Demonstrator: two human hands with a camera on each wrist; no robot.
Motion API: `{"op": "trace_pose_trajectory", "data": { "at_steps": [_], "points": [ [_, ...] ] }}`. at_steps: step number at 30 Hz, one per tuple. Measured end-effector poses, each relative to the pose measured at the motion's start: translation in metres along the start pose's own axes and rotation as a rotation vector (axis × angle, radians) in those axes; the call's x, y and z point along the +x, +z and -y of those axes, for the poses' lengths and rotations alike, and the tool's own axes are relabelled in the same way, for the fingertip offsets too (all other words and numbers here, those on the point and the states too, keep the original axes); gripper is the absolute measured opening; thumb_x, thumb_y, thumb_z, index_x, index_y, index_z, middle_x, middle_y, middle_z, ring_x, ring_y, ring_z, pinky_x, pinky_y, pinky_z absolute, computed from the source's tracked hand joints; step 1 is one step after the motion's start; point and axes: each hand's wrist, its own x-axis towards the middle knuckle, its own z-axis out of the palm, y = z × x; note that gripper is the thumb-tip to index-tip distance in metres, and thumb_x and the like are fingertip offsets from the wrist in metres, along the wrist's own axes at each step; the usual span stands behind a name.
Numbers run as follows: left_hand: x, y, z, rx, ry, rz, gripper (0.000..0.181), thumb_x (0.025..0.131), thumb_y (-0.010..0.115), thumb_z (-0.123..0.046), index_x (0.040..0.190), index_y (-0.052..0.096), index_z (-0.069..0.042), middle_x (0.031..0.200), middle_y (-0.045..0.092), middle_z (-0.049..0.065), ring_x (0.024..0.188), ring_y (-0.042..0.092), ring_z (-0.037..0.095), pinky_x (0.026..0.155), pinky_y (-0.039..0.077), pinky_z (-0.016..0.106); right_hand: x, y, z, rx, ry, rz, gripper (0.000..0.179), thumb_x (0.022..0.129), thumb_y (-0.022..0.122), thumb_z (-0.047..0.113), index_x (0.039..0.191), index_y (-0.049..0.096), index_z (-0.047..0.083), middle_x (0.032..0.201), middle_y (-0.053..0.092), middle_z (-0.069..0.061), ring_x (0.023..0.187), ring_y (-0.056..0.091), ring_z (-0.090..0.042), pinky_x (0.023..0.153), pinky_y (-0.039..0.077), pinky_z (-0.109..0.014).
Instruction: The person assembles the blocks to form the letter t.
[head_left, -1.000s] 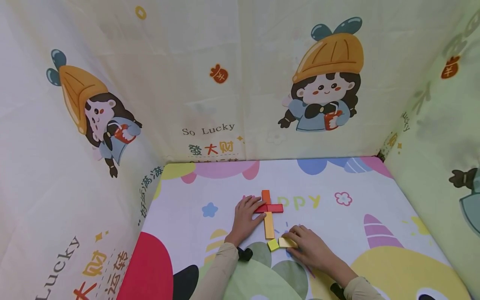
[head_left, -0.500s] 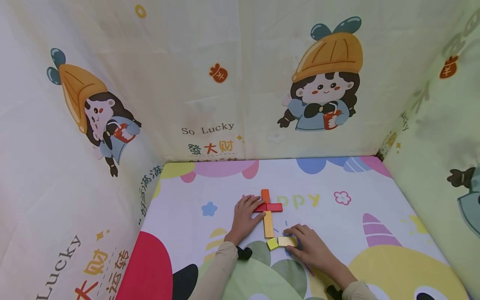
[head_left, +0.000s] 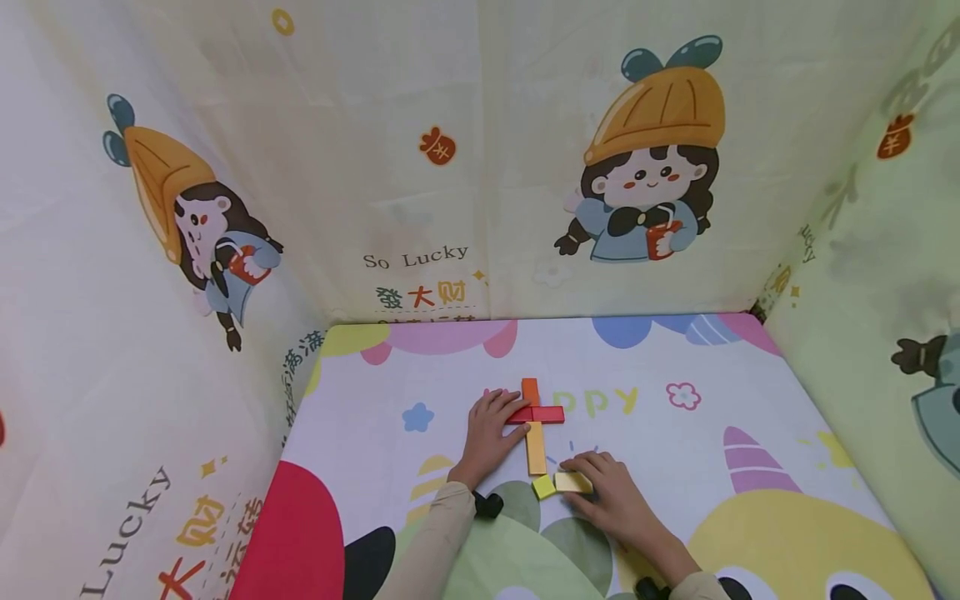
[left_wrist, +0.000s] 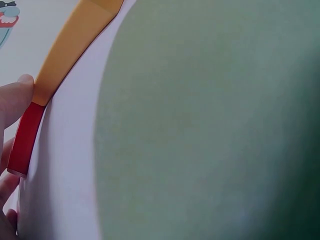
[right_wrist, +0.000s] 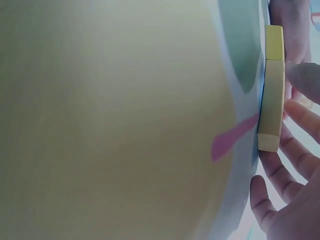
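Toy building blocks lie on the table in a cross-like figure in the head view. An orange block (head_left: pixel 530 392) points away at the top. Two red blocks form the crossbar: a right red block (head_left: pixel 550 414) and a left red block (left_wrist: pixel 26 140). Below runs a light-orange block (head_left: pixel 536 448), with a small yellow block (head_left: pixel 543 487) tilted near its lower end. My left hand (head_left: pixel 489 435) holds the left red block, its thumb touching the light-orange one. With thumb and fingers, my right hand (head_left: pixel 611 493) pinches a cream block (right_wrist: pixel 272 102) beside the yellow one.
The table is covered by a printed cloth (head_left: pixel 442 367) with coloured cartoon shapes. Patterned fabric walls (head_left: pixel 517 192) enclose its back and both sides. Dark wrist straps with small devices (head_left: pixel 489 505) sit below the hands.
My right hand's fingers have shifted slightly left along the cream block. The left hand and the blocks have hardly moved.
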Motion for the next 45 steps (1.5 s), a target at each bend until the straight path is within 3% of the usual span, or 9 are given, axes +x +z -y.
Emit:
{"op": "trace_pose_trajectory", "data": {
  "at_steps": [9,15,21,25,30,35,45],
  "points": [
    [0.0,-0.003,0.001,0.003,-0.014,0.026,0.049,0.1,0.067,-0.042,0.146,0.061,-0.027,0.157,0.054,0.002,0.15,0.039,0.031,0.121,0.028,0.064,0.0,0.002,0.0,0.011,0.032,0.008,0.042,0.078,0.092,0.023,0.115,0.073,0.023,0.111,0.069,0.009,0.097,0.056,-0.011,0.075,0.041,-0.03],
    [-0.012,-0.011,-0.007,0.044,-0.055,0.028,0.056,0.099,0.067,-0.047,0.15,0.056,-0.026,0.16,0.047,0.008,0.153,0.032,0.036,0.119,0.03,0.065,-0.002,0.003,-0.001,0.024,0.024,0.004,0.042,0.078,0.091,0.022,0.115,0.073,0.024,0.11,0.069,0.009,0.096,0.055,-0.01,0.076,0.042,-0.03],
    [-0.024,-0.025,-0.018,0.134,-0.005,-0.034,0.057,0.095,0.074,-0.042,0.146,0.059,-0.022,0.153,0.051,0.012,0.147,0.038,0.037,0.115,0.035,0.063,-0.001,0.003,-0.002,0.026,0.011,-0.008,0.041,0.077,0.091,0.021,0.114,0.073,0.022,0.109,0.069,0.008,0.097,0.056,-0.011,0.076,0.043,-0.031],
    [-0.034,-0.031,-0.023,0.199,0.005,-0.024,0.057,0.094,0.075,-0.044,0.145,0.059,-0.023,0.145,0.055,0.008,0.141,0.042,0.031,0.114,0.037,0.058,-0.001,0.002,-0.001,0.023,0.02,-0.001,0.041,0.077,0.091,0.021,0.113,0.073,0.022,0.109,0.069,0.008,0.097,0.057,-0.011,0.077,0.043,-0.032],
    [-0.047,-0.037,-0.03,0.247,0.002,0.003,0.048,0.094,0.075,-0.046,0.136,0.065,-0.024,0.128,0.065,-0.001,0.125,0.056,0.021,0.106,0.045,0.049,0.0,0.001,0.001,0.022,0.035,0.011,0.04,0.077,0.092,0.021,0.112,0.073,0.022,0.108,0.069,0.01,0.097,0.056,-0.011,0.077,0.043,-0.031],
    [-0.06,-0.036,-0.035,0.257,0.017,0.004,0.039,0.094,0.075,-0.044,0.127,0.068,-0.025,0.115,0.069,-0.007,0.108,0.062,0.015,0.098,0.049,0.044,0.0,0.001,0.0,0.027,0.029,0.003,0.039,0.076,0.092,0.021,0.111,0.073,0.022,0.107,0.069,0.009,0.097,0.056,-0.011,0.077,0.042,-0.031],
    [-0.075,-0.035,-0.042,0.234,-0.035,0.05,0.033,0.093,0.077,-0.044,0.121,0.071,-0.026,0.113,0.069,-0.008,0.103,0.062,0.013,0.089,0.05,0.037,0.001,0.001,0.0,0.031,-0.002,-0.036,0.04,0.074,0.093,0.019,0.109,0.074,0.022,0.106,0.069,0.009,0.094,0.056,-0.012,0.074,0.041,-0.03]
  ]
}}
